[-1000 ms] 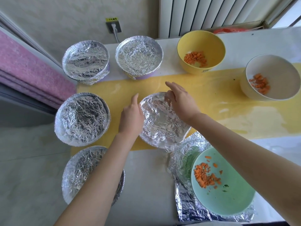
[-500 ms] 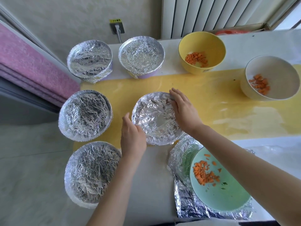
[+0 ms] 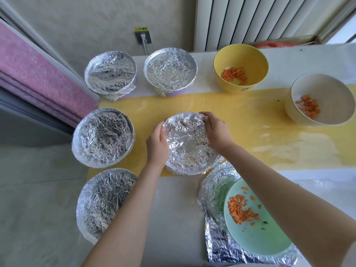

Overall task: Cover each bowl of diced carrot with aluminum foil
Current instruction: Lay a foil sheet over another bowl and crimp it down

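Near right: green bowl with diced carrot, uncovered, standing on a crumpled foil sheet whose left edge rises beside the bowl wall.

Near left: foil-covered bowl at the edge of the white surface.

Centre: freshly wrapped bowl on the near edge of the yellow mat. Both hands grip it. Left hand is curled against its left rim, with the thumb on the foil. Right hand is curled over the far-right rim.

Mid left: another covered bowl, apart from the centre one.

Far: two covered bowls side by side, far-left bowl and far-middle bowl. To their right is an open yellow bowl holding carrot. An open white bowl with carrot stands at the right edge.
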The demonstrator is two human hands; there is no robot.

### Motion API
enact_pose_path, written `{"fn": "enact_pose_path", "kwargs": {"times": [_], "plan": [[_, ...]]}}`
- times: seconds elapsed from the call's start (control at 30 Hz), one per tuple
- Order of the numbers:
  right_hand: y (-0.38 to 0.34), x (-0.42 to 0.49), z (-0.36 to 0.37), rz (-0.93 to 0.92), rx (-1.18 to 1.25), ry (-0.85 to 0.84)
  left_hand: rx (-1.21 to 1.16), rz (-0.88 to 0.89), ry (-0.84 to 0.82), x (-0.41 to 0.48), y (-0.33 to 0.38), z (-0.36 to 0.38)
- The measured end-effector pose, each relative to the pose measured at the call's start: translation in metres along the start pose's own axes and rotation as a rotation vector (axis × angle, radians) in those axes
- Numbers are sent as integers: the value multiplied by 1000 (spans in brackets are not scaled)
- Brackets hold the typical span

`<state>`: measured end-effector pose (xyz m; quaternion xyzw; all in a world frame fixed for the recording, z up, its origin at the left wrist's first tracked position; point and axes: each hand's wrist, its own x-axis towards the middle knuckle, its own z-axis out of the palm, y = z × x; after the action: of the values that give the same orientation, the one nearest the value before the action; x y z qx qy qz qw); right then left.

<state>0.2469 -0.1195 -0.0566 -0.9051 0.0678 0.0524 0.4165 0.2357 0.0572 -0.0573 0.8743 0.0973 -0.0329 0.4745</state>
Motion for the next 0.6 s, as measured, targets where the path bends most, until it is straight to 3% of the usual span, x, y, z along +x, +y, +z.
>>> {"fn": "enact_pose_path", "kwargs": {"times": [0.4, 0.6], "plan": [[2, 4, -1, 25, 25, -52, -69, -51, 22, -3, 0, 2], [0, 7, -10, -147, -141, -154, -36, -31, 60, -7, -2, 3]]}}
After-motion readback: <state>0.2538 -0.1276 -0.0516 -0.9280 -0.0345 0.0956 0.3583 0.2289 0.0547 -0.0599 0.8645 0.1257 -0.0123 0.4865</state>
